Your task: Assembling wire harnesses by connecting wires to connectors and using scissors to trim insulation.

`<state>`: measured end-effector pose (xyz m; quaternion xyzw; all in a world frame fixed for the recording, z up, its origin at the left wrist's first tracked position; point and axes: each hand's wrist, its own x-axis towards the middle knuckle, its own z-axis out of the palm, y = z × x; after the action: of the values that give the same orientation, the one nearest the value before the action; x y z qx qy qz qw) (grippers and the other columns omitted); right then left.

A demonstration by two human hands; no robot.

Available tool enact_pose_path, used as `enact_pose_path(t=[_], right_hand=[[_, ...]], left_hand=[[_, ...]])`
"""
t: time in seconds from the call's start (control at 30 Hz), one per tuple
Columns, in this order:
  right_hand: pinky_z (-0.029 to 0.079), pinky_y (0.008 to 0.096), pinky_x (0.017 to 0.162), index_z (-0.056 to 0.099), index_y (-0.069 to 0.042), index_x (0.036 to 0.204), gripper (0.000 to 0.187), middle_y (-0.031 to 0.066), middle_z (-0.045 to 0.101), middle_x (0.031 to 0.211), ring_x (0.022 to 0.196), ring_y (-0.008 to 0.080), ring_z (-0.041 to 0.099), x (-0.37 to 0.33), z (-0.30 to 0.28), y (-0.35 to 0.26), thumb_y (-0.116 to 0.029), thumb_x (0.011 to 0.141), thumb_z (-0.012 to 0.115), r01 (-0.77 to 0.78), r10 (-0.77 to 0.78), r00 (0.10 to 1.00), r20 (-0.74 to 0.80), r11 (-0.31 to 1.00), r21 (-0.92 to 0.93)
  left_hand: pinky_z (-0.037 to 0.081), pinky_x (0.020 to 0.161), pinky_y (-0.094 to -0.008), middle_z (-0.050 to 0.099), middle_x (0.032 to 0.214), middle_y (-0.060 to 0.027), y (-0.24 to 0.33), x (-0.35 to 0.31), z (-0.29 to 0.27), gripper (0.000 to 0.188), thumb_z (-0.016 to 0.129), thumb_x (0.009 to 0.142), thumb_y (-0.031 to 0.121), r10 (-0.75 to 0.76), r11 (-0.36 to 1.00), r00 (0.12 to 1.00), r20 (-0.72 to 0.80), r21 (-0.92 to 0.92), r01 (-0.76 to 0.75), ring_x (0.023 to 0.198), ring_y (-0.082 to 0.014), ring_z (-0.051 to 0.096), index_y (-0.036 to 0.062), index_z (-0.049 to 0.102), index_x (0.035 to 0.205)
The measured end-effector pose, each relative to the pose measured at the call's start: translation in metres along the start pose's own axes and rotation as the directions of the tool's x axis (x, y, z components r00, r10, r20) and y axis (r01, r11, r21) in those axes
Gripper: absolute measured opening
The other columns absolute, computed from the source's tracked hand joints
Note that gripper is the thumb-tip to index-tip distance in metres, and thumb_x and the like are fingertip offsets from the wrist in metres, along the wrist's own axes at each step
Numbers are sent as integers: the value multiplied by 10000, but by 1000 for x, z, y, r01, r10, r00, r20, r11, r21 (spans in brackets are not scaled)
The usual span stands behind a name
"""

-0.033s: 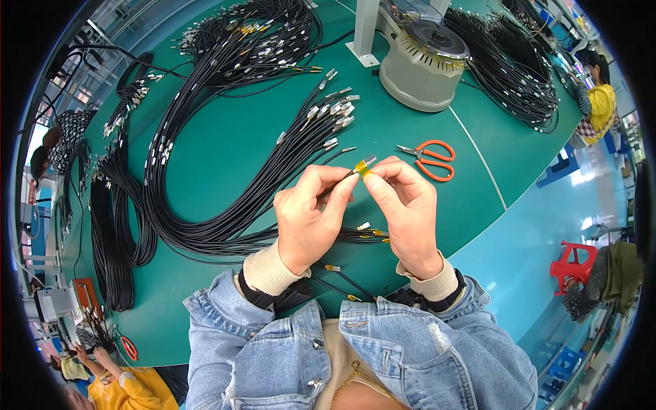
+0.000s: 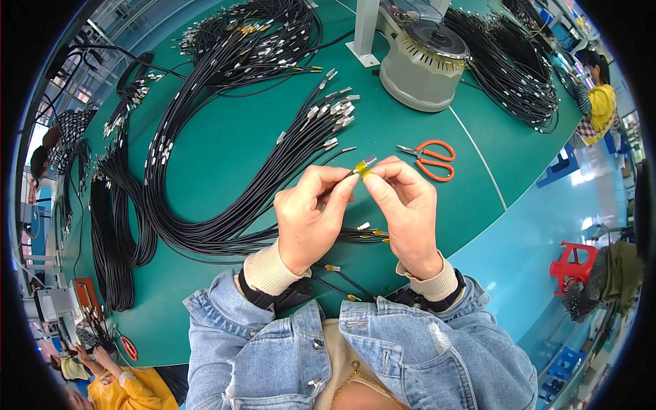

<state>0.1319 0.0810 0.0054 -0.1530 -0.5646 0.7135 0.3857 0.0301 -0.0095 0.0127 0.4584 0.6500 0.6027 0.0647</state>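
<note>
Item: black cable (image 2: pixel 328 186) with yellow-banded metal end (image 2: pixel 364 166), held above the green desk (image 2: pixel 225 157) at centre. Left hand (image 2: pixel 309 217): grip closed on the cable just behind its tip. Right hand (image 2: pixel 404 208): fingertips pinched shut on the yellow band. Step judged in hand: fitting or checking the end piece; next move would call for a steady pinch and fine alignment.

Surroundings: fanned cable bundle (image 2: pixel 260 184) left and far of the hands; finished ends (image 2: pixel 365 232) beneath the wrists; orange scissors (image 2: pixel 430 158) right; grey round machine (image 2: pixel 422 58) far right. Loose cables crowd the near space.
</note>
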Motion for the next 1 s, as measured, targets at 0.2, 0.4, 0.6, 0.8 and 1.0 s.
enact_pose_path(t=[0.2,0.4,0.6,0.8,1.0], right_hand=[[432,240,753,595,37,875,64,53,573,868,818,108,531,-1,0,-1,-21,850,600,-11,11,1000,14,1000,5],[440,240,781,582,30,889,40,46,558,890,838,107,539,-1,1,-1,2,864,571,0,-1,1000,31,1000,12],[434,238,763,587,34,872,43,52,565,885,825,107,532,0,0,-1,-7,860,583,-13,12,999,31,1000,19],[430,242,741,595,39,856,75,64,581,857,813,108,528,2,-4,-2,-35,854,611,12,-13,999,36,1000,29],[419,242,772,578,19,903,56,46,558,911,835,113,523,7,-7,-4,-22,866,583,-33,21,988,153,997,75]], left_hand=[[462,511,-188,626,635,-58,1,-2,-1,67,600,855,5,14,1000,999,40,23,-14,588,-90,612,-32,546,865],[388,446,-180,608,607,-47,3,-3,0,89,564,893,55,-42,999,997,71,-23,44,511,-56,537,-22,545,852],[320,400,-175,591,588,-33,2,-2,-1,118,537,914,83,-87,989,992,88,-114,97,441,-29,446,-18,546,854],[303,381,-172,584,582,-40,6,4,-10,170,493,942,129,-206,936,939,277,-223,271,415,-26,424,-11,553,867],[304,375,-176,586,580,-56,5,10,-18,237,447,964,179,-262,846,863,432,-327,421,402,-39,437,-1,553,854]])
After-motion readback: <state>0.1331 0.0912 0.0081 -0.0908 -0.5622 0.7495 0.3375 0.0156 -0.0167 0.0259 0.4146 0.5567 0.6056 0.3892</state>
